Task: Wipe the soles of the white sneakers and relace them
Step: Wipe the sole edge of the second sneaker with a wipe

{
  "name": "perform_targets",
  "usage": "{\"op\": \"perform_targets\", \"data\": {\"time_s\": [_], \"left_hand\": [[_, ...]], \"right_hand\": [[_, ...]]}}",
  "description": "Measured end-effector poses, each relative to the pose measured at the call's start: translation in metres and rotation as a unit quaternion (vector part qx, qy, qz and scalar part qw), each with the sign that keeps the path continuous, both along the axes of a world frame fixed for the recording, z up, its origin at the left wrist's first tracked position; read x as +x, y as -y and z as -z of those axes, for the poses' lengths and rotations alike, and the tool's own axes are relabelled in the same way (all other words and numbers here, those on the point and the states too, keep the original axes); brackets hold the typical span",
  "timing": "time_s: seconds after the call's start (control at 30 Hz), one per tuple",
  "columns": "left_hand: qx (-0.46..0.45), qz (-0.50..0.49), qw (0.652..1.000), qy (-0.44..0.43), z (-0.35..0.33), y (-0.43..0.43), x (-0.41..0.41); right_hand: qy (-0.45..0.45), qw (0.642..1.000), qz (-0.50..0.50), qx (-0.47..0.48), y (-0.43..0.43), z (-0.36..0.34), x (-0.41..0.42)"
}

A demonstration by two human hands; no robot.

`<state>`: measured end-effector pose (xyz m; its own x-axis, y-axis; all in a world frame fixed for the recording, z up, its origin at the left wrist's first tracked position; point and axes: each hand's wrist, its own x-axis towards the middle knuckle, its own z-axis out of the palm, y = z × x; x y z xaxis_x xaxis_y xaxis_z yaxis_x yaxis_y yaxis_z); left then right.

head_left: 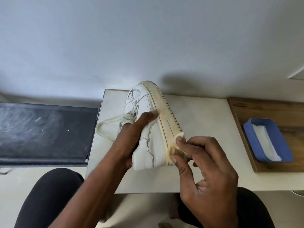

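Sneaker [148, 142] was held over the table [205, 129], toe pointed away, gripped round its upper by the left hand [131, 134]. Its sole [166, 116] was turned rightward, long axis running away from the body; at the heel end a wipe [179, 152] was pinched against it by the right hand [205, 163].

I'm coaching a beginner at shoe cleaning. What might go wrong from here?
1. The wipe pinched by the right hand already looks yellowed, so it may smear grime onto the white sneaker.
2. The orange streaks on the midsole lie further along and are easy to miss.
3. The loose lace dangles beside the left hand and may snag.
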<state>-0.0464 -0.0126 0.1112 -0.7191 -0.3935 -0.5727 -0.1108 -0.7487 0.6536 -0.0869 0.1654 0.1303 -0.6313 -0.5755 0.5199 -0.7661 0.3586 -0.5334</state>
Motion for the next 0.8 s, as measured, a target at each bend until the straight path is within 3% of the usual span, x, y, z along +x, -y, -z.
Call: {"op": "perform_targets", "data": {"time_s": [0.43, 0.63, 0.8], "left_hand": [[0.016, -0.016, 1.000, -0.003, -0.029, 0.006, 0.003], [0.002, -0.031, 1.000, -0.001, -0.030, 0.003, 0.009], [-0.013, -0.051, 0.999, -0.015, -0.033, -0.003, 0.009]], "right_hand": [[-0.091, 0.994, -0.032, -0.048, 0.012, -0.005, 0.002], [-0.012, 0.999, 0.003, -0.050, 0.005, -0.014, -0.012], [-0.024, 0.999, -0.022, -0.036, 0.006, -0.015, -0.001]]}}
